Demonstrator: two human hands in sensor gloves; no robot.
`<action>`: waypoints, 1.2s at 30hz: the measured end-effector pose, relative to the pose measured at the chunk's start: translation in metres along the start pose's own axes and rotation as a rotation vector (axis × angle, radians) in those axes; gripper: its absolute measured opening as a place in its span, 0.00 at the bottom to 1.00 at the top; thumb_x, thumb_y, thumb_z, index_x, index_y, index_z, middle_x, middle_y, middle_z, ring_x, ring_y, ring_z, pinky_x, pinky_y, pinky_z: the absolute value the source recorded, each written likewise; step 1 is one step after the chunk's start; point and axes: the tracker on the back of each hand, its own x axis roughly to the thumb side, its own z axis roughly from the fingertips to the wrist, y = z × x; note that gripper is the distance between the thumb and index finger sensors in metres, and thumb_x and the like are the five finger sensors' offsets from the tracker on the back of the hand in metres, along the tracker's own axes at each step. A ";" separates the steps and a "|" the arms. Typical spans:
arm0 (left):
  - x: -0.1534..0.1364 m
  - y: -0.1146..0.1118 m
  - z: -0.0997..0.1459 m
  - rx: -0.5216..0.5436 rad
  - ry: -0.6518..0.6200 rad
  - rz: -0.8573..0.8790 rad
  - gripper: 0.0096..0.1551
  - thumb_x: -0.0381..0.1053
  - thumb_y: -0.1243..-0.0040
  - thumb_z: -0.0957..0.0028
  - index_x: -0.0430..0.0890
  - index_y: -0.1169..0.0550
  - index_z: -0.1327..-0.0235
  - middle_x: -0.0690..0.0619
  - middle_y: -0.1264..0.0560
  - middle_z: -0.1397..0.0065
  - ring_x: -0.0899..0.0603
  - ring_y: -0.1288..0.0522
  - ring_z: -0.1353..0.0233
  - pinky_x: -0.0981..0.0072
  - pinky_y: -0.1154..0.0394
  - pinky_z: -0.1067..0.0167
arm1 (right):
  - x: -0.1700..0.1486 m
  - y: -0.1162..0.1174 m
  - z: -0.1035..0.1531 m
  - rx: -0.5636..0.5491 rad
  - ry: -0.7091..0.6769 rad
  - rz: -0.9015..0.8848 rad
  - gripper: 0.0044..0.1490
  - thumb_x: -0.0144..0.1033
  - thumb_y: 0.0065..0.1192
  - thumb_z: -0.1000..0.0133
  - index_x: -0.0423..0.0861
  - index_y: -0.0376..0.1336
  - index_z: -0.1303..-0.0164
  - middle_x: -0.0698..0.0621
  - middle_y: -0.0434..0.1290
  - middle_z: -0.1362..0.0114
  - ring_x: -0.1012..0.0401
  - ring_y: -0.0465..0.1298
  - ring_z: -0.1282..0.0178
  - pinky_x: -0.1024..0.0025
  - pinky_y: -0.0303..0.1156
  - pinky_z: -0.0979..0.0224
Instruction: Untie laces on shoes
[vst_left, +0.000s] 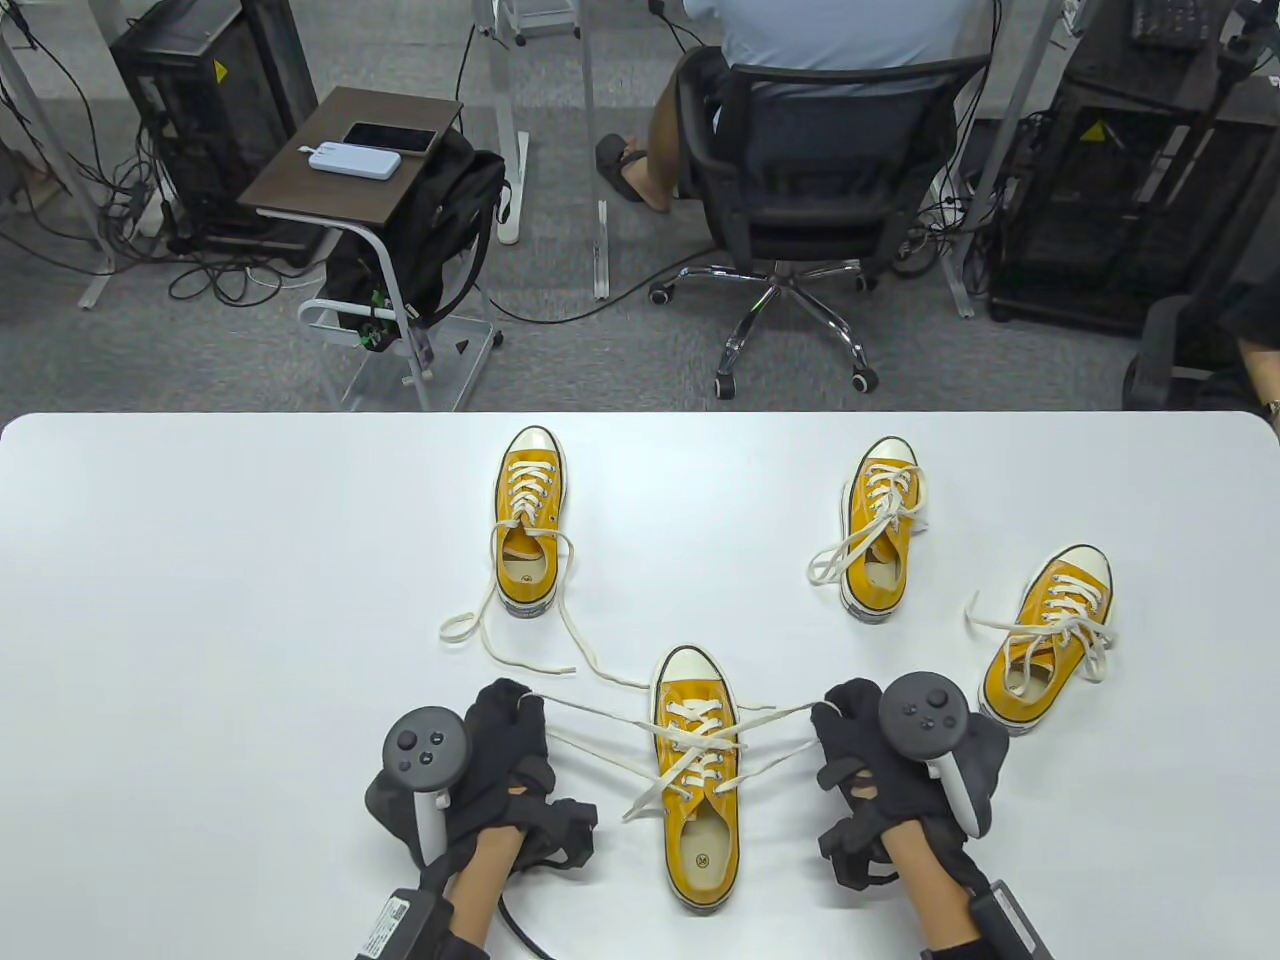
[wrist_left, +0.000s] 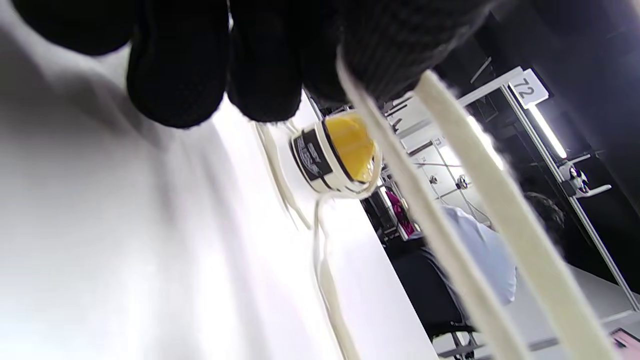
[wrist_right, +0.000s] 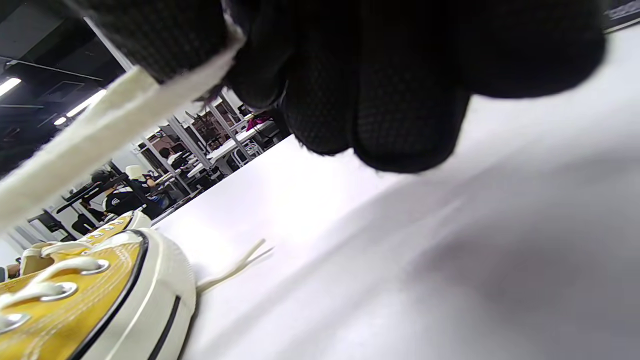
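Laces first: on the far left shoe (vst_left: 530, 520) they trail loose over the worktop (vst_left: 200, 620), so that one looks undone. Left hand (vst_left: 500, 745) pinches two strands drawn from the near middle shoe (vst_left: 697, 775); right hand (vst_left: 860, 745) pinches a strand on the other side, both lines running straight out sideways. I judge this knot nearly out. Far right shoe (vst_left: 880, 525) and the rightmost shoe (vst_left: 1050, 635) appear tied, so half remains.
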 end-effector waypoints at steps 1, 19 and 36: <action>-0.001 0.003 -0.001 0.017 0.007 -0.008 0.22 0.56 0.43 0.47 0.51 0.22 0.43 0.43 0.23 0.34 0.34 0.20 0.42 0.45 0.23 0.51 | -0.002 -0.001 -0.001 -0.005 0.014 -0.013 0.24 0.47 0.66 0.48 0.48 0.68 0.47 0.40 0.79 0.41 0.46 0.83 0.58 0.50 0.79 0.58; 0.021 0.009 -0.003 -0.096 -0.061 -0.430 0.27 0.48 0.43 0.46 0.53 0.21 0.31 0.44 0.23 0.31 0.33 0.23 0.39 0.44 0.25 0.48 | -0.038 -0.032 -0.012 -0.072 0.169 -0.146 0.25 0.45 0.72 0.52 0.46 0.73 0.48 0.46 0.84 0.56 0.49 0.83 0.68 0.53 0.79 0.65; 0.016 0.034 -0.007 -0.242 0.022 -0.060 0.39 0.58 0.43 0.45 0.45 0.31 0.21 0.36 0.32 0.25 0.28 0.29 0.34 0.40 0.29 0.43 | -0.022 -0.011 -0.011 0.061 0.114 0.035 0.32 0.37 0.67 0.48 0.38 0.67 0.35 0.39 0.81 0.42 0.46 0.82 0.61 0.50 0.78 0.59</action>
